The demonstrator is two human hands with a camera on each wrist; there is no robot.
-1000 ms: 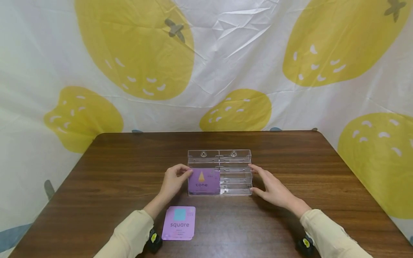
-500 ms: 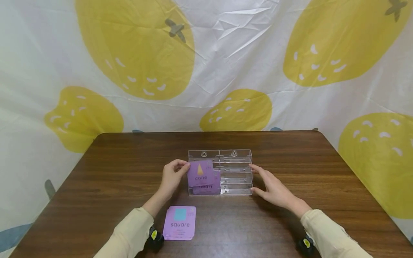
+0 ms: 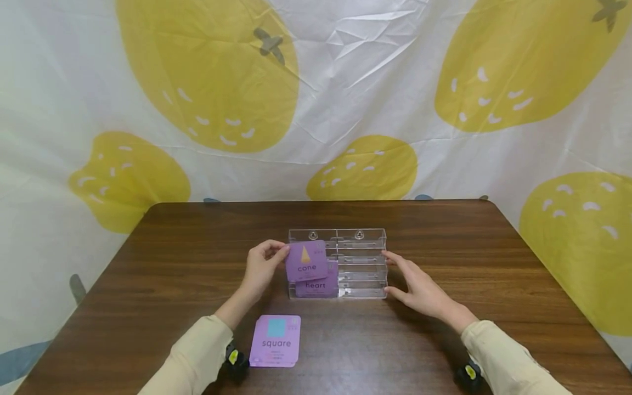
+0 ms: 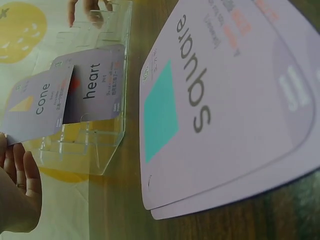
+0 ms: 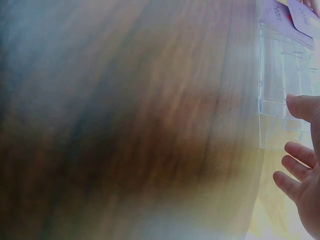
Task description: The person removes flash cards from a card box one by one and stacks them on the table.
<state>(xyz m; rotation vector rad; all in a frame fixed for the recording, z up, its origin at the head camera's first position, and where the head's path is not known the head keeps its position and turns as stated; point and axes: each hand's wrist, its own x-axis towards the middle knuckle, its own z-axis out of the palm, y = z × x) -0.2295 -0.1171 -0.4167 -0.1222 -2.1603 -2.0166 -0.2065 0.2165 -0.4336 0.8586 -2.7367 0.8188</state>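
My left hand [image 3: 260,267] pinches a purple card reading "cone" [image 3: 306,261] by its left edge, between thumb and fingers. The card is slightly tilted, in front of the left half of a clear plastic tiered card rack [image 3: 362,276]. Below and partly behind it, a "heart" card [image 3: 316,289] stands in the rack's left column; its upper part is covered in the head view. In the left wrist view the cone card [image 4: 37,107] overlaps the heart card [image 4: 97,82]. My right hand [image 3: 422,288] has its fingertips at the rack's right side, fingers extended.
A small stack of purple cards, "square" [image 3: 275,341] on top, lies on the brown wooden table [image 3: 197,247] near my left forearm. The rack's right column [image 3: 362,260] shows bare tiers. A white curtain with yellow fruit [image 3: 360,170] hangs behind the table.
My left hand has lifted the cone card up from the rack's lower left and tilted it, uncovering the heart card behind. The right hand stays at the rack's side.
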